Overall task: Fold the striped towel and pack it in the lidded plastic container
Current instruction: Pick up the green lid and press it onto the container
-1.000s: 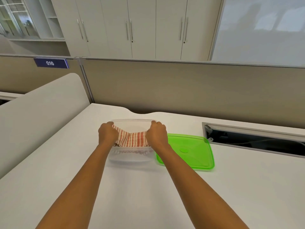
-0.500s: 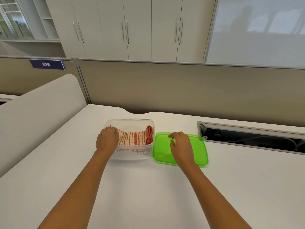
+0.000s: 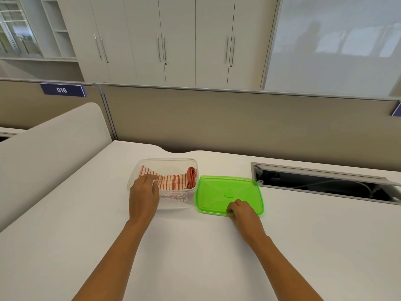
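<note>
White desk (image 3: 195, 257), folded towel (image 3: 173, 181), clear tub (image 3: 167, 162)

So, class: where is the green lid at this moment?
In the head view the green lid lies flat on the white desk, right of the clear container, with the right hand at its near edge.

Folded cloth towel (image 3: 173, 181): white with thin red-orange stripes; rolled end solid orange-red.
Rectangular plastic container (image 3: 186, 165): clear, colourless.
Flat plastic lid (image 3: 219, 192): translucent bright green, plain.
Smooth work surface (image 3: 195, 257): plain white.
Fabric partition panel (image 3: 217, 118): plain beige-tan.
Small number sign (image 3: 62, 90): dark blue, white digits "016".
Tall cabinet doors (image 3: 178, 40): off-white, silver handles.
</note>
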Tool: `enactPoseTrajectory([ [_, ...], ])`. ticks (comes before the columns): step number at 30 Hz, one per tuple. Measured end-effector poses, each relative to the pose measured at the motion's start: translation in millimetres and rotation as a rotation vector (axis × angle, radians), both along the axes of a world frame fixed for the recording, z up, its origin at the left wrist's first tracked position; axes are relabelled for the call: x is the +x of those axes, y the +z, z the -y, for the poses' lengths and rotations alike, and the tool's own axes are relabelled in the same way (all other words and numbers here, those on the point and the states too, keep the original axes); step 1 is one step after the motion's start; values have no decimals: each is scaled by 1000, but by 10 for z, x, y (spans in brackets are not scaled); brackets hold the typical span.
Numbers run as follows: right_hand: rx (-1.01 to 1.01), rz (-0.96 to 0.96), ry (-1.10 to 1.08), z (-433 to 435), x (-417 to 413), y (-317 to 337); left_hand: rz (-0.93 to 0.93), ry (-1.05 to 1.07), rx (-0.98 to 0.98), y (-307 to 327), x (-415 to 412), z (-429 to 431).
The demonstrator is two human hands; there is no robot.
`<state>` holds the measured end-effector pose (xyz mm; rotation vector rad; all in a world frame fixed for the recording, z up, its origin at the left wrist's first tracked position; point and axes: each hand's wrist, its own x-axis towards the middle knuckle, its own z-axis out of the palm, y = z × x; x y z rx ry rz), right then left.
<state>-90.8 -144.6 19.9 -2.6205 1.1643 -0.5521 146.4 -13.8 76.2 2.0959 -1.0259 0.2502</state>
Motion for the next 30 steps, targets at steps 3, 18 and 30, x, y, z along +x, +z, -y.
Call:
enactPoseTrajectory([
  [3, -20, -7, 16, 15, -45, 97, 17, -24, -60, 24, -64, -33],
  [18, 18, 340, 100, -349, -300, 1983, -533, -536, -281, 622, -495, -72],
  [30, 77, 715, 9, -291, -84, 1908, -918, -511, -471, 730, -507, -240],
])
